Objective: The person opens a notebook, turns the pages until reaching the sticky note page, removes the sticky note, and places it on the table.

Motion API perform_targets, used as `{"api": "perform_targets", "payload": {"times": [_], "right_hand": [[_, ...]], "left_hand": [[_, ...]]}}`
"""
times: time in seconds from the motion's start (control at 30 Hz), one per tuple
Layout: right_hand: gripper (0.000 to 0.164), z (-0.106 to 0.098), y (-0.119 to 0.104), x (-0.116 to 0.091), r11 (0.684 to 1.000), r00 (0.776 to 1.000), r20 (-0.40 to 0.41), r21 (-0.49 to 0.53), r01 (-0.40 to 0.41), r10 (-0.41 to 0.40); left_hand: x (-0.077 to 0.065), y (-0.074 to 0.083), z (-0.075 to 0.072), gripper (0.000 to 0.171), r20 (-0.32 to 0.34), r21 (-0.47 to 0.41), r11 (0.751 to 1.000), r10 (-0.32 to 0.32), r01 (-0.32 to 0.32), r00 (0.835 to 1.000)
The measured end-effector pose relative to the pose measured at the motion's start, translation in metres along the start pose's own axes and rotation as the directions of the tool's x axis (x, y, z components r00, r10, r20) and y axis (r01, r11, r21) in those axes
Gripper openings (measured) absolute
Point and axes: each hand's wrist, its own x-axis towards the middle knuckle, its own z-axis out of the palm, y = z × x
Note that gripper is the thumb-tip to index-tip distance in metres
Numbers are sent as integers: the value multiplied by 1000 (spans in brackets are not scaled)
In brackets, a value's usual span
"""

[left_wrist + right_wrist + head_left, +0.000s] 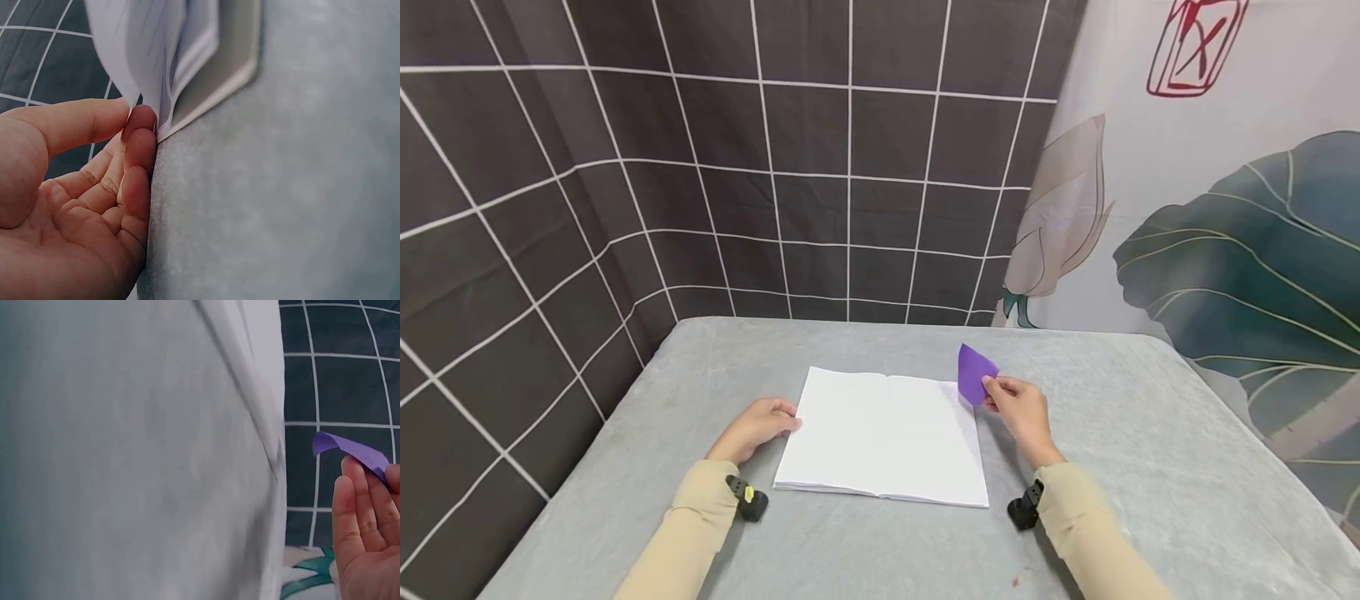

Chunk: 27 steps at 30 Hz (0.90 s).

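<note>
An open notebook (880, 437) with white pages lies flat, its spine running up the middle. At its left edge my left hand (762, 427) pinches page edges between thumb and fingers; the left wrist view shows the loose page corners (134, 56) bending up there, with the cover (231, 75) against the table. My right hand (1021, 410) holds a small square piece of purple paper (973, 375) by one corner, over the notebook's upper right corner. In the right wrist view the purple paper (353, 450) curls, with the thumb pressing it against the fingers.
The table (1097, 417) has a pale grey cover. Behind and to the left hangs a dark cloth (805, 200) with a white grid. A curtain (1082, 275) with printed leaves hangs at the right. Each wrist wears a small black camera (752, 504).
</note>
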Motion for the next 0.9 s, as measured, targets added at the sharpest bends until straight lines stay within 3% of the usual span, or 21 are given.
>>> {"api": "perform_targets", "payload": {"times": [0.2, 0.33, 0.43, 0.53, 0.63, 0.73, 0.8, 0.9], "right_hand": [[35, -14, -1, 0, 974, 993, -14, -199, 108, -113], [32, -21, 1, 1, 925, 974, -7, -316, 212, -226], [28, -25, 3, 1, 863, 944, 27, -399, 311, -328], [19, -28, 5, 2, 756, 895, 70, -508, 412, -440], [13, -30, 9, 2, 602, 825, 127, -624, 498, -551], [18, -31, 13, 3, 453, 751, 176, -702, 550, -637], [21, -31, 16, 4, 375, 716, 203, -739, 559, -668], [25, -30, 20, 4, 279, 683, 251, -776, 565, -686]], "left_hand": [[1, -3, -1, 24, -3, -1, 1000, -11, 11, 1000], [2, -3, -1, 26, -6, 2, 1000, -6, 6, 1000], [2, -3, -1, 26, -5, 1, 1000, 1, -1, 1000], [1, -2, -1, 25, -6, -4, 1000, -1, 1, 1000], [1, -3, -1, 25, -5, 2, 1000, -6, 6, 1000], [2, -3, -1, 24, -10, 2, 1000, -19, 19, 1000], [1, -3, -1, 24, -7, 3, 1000, -17, 17, 1000], [1, -2, -1, 25, -6, -5, 1000, -15, 15, 1000]]}}
